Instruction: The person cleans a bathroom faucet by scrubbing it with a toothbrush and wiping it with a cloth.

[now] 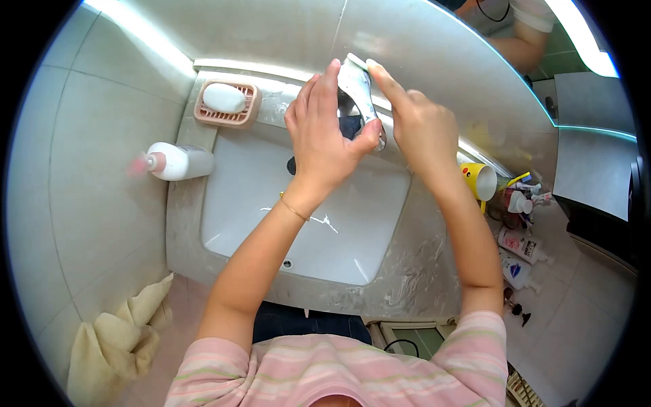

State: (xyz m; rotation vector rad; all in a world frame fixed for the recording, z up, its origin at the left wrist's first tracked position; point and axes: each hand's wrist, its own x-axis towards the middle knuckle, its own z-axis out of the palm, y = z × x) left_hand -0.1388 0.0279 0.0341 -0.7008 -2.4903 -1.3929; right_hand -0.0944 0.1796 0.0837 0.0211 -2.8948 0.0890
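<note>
A shiny chrome faucet (361,95) stands at the back of the white sink (305,210), its handle pointing up toward the wall. My left hand (322,129) lies along the faucet's left side, fingers extended and thumb reaching across its lower part. To the right, my right hand (424,125) has its index finger stretched to the top end of the handle, while its other fingers are curled. Whether anything small is inside those curled fingers is hidden. White streaks mark the basin below.
A pink soap dish (249,105) with white soap (224,98) sits at the back left, near a white pump bottle (182,163). Right of the sink are a yellow cup (480,180) and several tubes and bottles (519,244). A mirror edge runs overhead.
</note>
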